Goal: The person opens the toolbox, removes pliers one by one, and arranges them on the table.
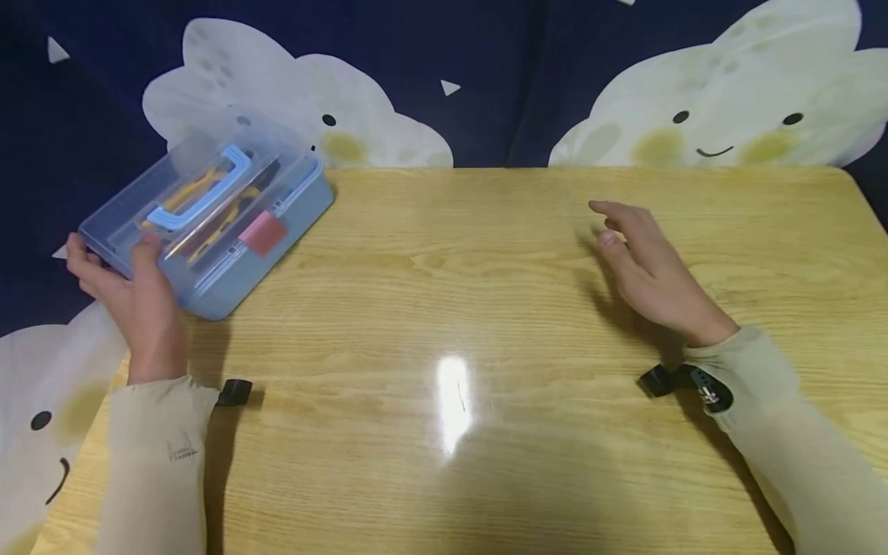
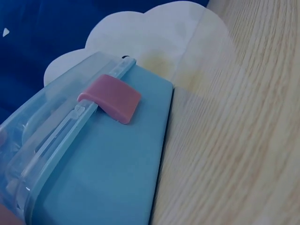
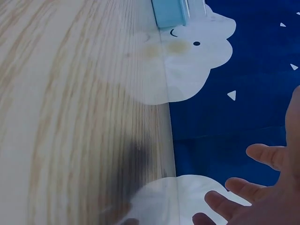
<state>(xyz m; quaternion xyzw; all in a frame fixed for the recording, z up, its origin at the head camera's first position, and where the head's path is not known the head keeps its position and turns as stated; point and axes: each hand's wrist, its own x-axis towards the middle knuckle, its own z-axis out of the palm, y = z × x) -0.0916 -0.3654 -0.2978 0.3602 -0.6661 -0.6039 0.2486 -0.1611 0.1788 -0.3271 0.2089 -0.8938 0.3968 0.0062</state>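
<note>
At the far left of the table stands a blue plastic toolbox with a see-through lid, a light blue handle and a pink latch. Yellow-handled tools show dimly through the lid. My left hand grips the box's near left end, thumb by the lid and fingers round the far side. In the left wrist view the latch lies over the front seam, and most of that hand is hidden. Over the table's right half, my right hand is held with loosely spread fingers, holding nothing.
The wood-grain table has a bright glare spot near its middle. A dark blue cloth with white clouds hangs behind it and along its left side. Black cameras are strapped at both wrists, over beige sleeves.
</note>
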